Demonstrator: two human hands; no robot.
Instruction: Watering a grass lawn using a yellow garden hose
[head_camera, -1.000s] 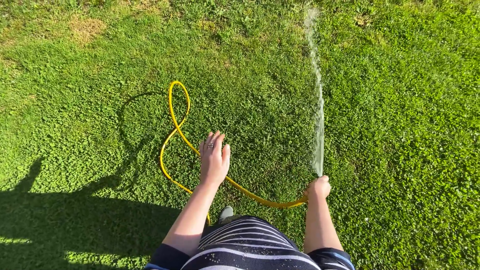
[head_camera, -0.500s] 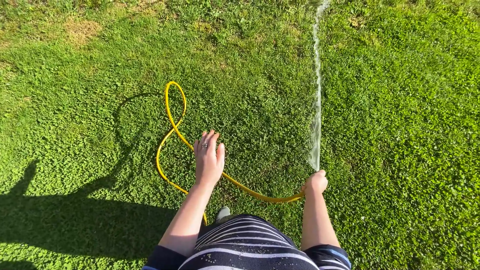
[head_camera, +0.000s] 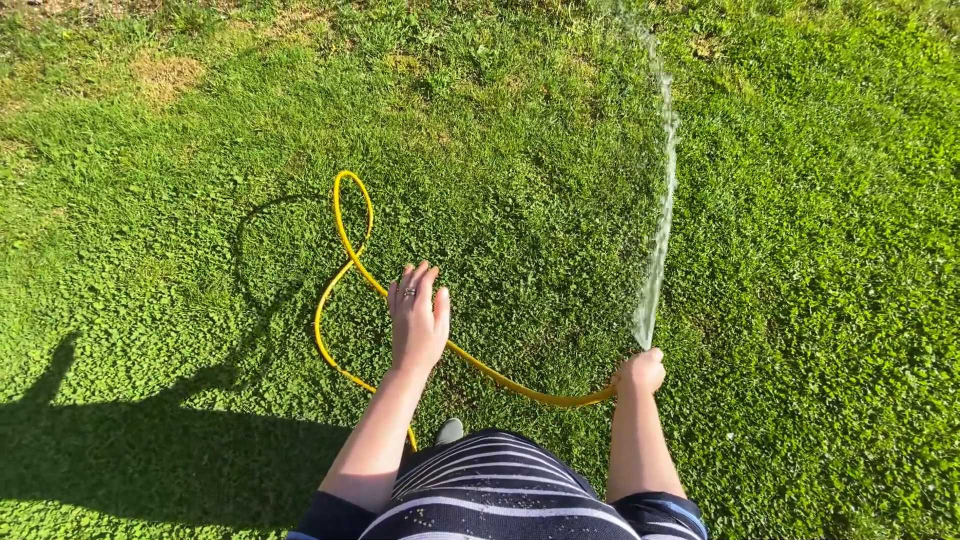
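A thin yellow garden hose (head_camera: 345, 250) lies looped on the grass and runs to my right hand (head_camera: 640, 372), which is closed around its end. From that fist a stream of water (head_camera: 660, 230) shoots forward, bending slightly to the right before reaching the top of the view. My left hand (head_camera: 418, 318) hovers flat above the hose with fingers together and a ring on one finger, holding nothing. My striped top (head_camera: 490, 490) fills the bottom middle.
Green lawn (head_camera: 800, 250) surrounds me on all sides, with a dry yellowish patch (head_camera: 165, 70) at the top left. My long shadow (head_camera: 150, 450) falls across the grass at the lower left. A shoe tip (head_camera: 449, 431) shows below my left arm.
The water stream has swung to the right and now curves. My right hand shifted slightly right; my left hand and the hose loop stay about where they were.
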